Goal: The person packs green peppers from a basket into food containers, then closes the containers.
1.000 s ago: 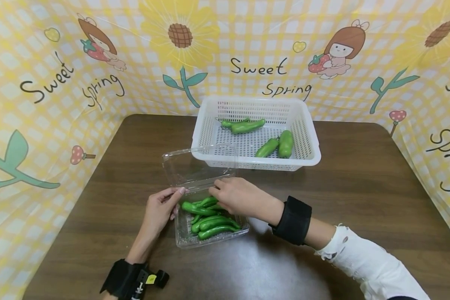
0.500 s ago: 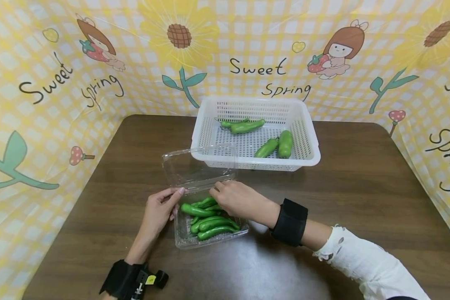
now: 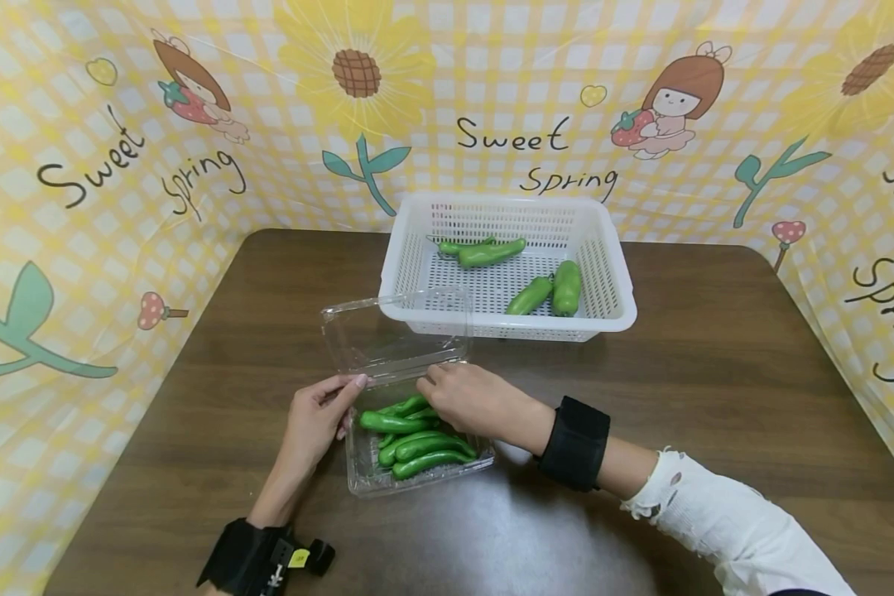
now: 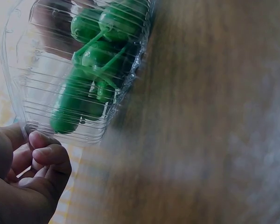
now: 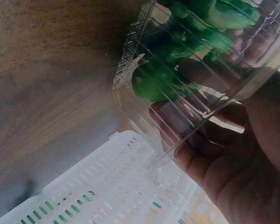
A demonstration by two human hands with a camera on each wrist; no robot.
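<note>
Clamshell box [image 3: 417,447] of green peppers [image 3: 417,434] sits on the table [image 3: 715,397] between my hands. Left hand [image 3: 316,418] pinches its near corner; right hand [image 3: 473,401] apparently grips the lid [image 3: 391,331] edge. I judge it light, thin, flexible, crushable: hold rims only.

Green peppers [image 3: 415,436] being shown in a clear box [image 3: 417,476], white perforated basket [image 3: 612,285], dark brown wood-grain table [image 3: 715,389], yellow gingham backdrop [image 3: 67,273] printed with sunflowers.
</note>
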